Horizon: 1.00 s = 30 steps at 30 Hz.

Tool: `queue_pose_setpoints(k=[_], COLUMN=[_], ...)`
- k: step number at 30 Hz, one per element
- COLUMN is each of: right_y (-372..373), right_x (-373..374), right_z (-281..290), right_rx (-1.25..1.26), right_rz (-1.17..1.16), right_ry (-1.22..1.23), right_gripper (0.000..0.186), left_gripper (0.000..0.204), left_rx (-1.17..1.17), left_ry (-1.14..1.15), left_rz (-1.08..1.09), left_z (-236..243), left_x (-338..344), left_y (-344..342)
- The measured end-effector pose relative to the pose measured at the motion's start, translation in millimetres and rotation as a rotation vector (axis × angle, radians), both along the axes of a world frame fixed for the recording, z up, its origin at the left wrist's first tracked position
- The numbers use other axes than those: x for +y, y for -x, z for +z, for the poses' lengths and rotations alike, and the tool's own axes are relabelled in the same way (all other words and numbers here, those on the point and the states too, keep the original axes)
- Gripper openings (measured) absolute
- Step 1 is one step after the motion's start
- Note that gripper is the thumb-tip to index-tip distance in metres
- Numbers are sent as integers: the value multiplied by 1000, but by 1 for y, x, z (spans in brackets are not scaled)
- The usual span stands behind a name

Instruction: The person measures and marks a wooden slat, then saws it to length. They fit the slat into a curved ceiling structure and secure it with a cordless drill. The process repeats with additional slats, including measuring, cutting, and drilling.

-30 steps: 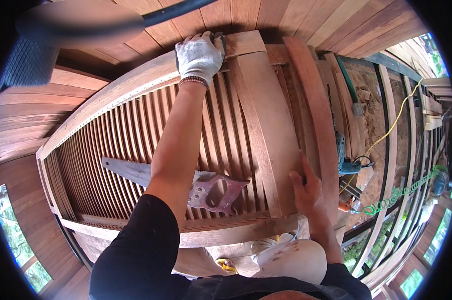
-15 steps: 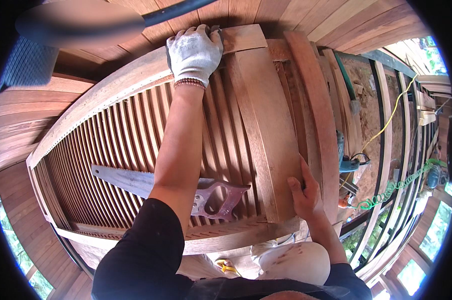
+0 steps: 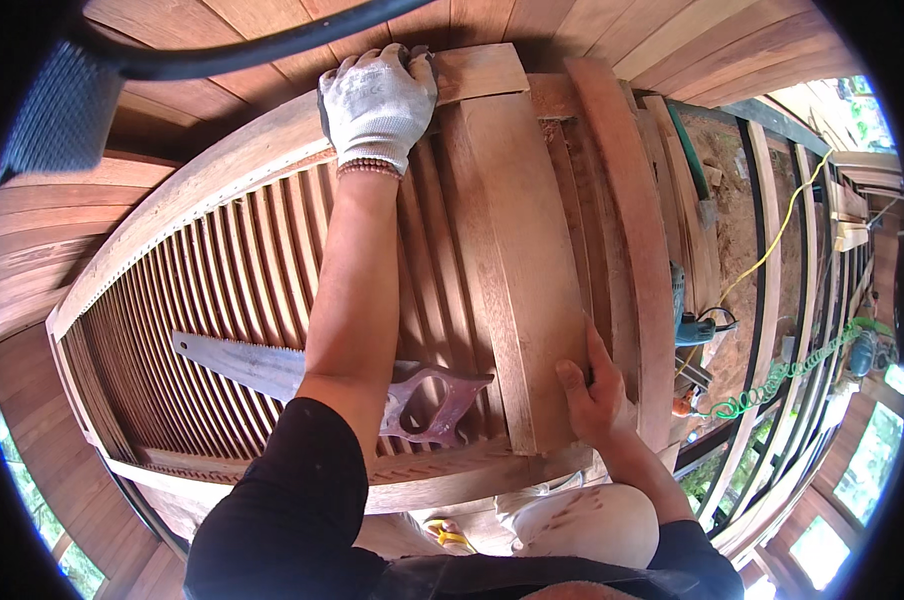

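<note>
My left hand [image 3: 379, 105], in a white knit glove with dark fingertips, has its fingers closed over the far rail [image 3: 480, 73] of a louvered wooden frame. My bare right hand [image 3: 597, 392] grips the right edge of a thick wooden board [image 3: 532, 270] near its close end, thumb on top. This board lies across the frame from the far rail to the near rail [image 3: 472, 487]. Left of it, a handsaw [image 3: 247, 362] with a reddish-brown handle rests on the slats [image 3: 262, 260]; my left forearm hides part of its blade.
More wooden boards [image 3: 632, 230] lie to the right of the frame. Beyond them are a blue-green power tool [image 3: 687, 320], a yellow cord [image 3: 787, 225] and a coiled green hose [image 3: 772, 385] among dark floor joists. Plank walls surround the frame. A dark strap [image 3: 262, 55] crosses the upper left.
The near end of the thick board has shifted slightly left along with my right hand. My left hand keeps its hold on the far rail. The whole view has moved a little.
</note>
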State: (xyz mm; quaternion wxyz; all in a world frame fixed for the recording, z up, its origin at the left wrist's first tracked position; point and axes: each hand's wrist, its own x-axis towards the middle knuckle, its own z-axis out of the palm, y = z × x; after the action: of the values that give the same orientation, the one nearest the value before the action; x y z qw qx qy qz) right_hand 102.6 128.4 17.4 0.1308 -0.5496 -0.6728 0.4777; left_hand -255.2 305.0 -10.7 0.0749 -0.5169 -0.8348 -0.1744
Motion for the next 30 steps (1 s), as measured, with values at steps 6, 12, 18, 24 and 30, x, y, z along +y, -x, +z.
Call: queue_pose_setpoints(k=[6,12,18,24,30], right_y=[4,3,0,-7,4], right_x=[3,1,1,8,9], right_z=[4,2,-4,-6,-3], right_rx=[27,68,93,-18,79], right_rz=[-20,-31,5,-22,-30], right_ry=[60,55,-49,37,-127], right_gripper=[65,63,63,66,67], left_gripper=[40,43,44,50,57], left_rx=[53,43,41,-13,59], left_ry=[-166,-79,-81,34,161], left_rz=[-17,-27,-34,-53,-132], left_z=[-14,-9,-8,-6,4], left_x=[0,1,-2,1,-9], left_y=[3,8,5,5,17])
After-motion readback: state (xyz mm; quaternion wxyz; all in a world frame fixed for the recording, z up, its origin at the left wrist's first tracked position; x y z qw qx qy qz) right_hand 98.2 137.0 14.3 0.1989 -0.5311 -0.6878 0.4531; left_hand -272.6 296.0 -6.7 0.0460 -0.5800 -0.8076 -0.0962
